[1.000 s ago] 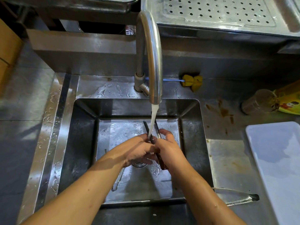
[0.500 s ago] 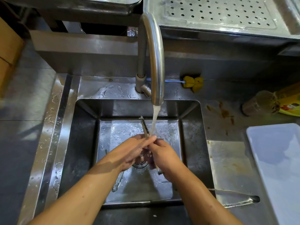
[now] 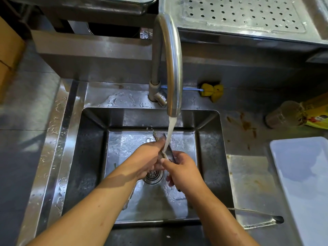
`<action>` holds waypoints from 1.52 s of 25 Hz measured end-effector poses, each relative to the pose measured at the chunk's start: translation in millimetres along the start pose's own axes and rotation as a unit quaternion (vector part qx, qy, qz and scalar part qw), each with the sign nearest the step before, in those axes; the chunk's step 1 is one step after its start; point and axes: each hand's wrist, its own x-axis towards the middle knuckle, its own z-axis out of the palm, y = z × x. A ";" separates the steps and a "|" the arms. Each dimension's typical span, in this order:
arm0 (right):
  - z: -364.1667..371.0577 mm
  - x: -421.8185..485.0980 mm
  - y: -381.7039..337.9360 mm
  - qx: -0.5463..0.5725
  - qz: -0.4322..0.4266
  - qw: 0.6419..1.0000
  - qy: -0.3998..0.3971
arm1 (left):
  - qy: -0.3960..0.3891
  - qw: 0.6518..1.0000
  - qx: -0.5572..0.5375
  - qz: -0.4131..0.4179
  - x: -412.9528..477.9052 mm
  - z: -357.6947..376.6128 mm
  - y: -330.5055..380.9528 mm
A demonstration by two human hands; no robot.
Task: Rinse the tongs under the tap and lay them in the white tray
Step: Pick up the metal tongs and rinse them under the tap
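Observation:
Over the steel sink (image 3: pixel 92 157), both my hands hold a pair of dark metal tongs (image 3: pixel 160 137) under the tap (image 3: pixel 173 68). Water runs from the spout onto the tongs' arms. My right hand (image 3: pixel 184 172) grips the handle end. My left hand (image 3: pixel 149 160) is closed around the arms near the tips, which poke out beyond its fingers. Most of the tongs are hidden by my hands. The white tray (image 3: pixel 305 183) lies on the counter at the right with nothing in it.
A second pair of metal tongs (image 3: pixel 257 217) lies on the counter between sink and tray. A yellow sponge brush (image 3: pixel 212 90) sits behind the sink. A bottle (image 3: pixel 284 116) and yellow packet (image 3: pixel 317 112) lie at the far right. A perforated steel tray (image 3: pixel 245 13) is above.
My left hand has slid up the tongs' arms toward the tips, so less of them shows. The tongs now tilt under the water stream. My right hand keeps hold of the handle end.

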 end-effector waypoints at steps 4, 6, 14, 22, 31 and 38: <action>-2.2 9.7 -7.9 -0.053 -0.009 0.998 -0.010 | 0.003 1.000 0.009 0.005 0.6 -8.2 -0.5; -0.3 16.2 -13.3 0.014 0.008 1.000 -0.026 | 0.060 0.997 -0.054 0.011 5.9 -11.1 3.2; 19.3 43.5 -49.9 0.133 0.149 0.965 -0.170 | 0.144 0.959 -0.244 0.007 16.7 -43.0 -2.3; 8.1 27.5 -36.4 0.184 0.162 0.961 -0.131 | -0.023 0.981 -0.192 0.005 -0.1 -23.6 -13.2; -2.7 -17.4 -2.1 0.141 0.111 0.978 -0.105 | 0.091 0.991 -0.087 -0.035 0.6 -0.1 2.4; -9.2 -16.4 -0.4 0.125 0.061 0.989 -0.041 | -0.038 0.999 -0.030 -0.009 0.4 12.6 -10.6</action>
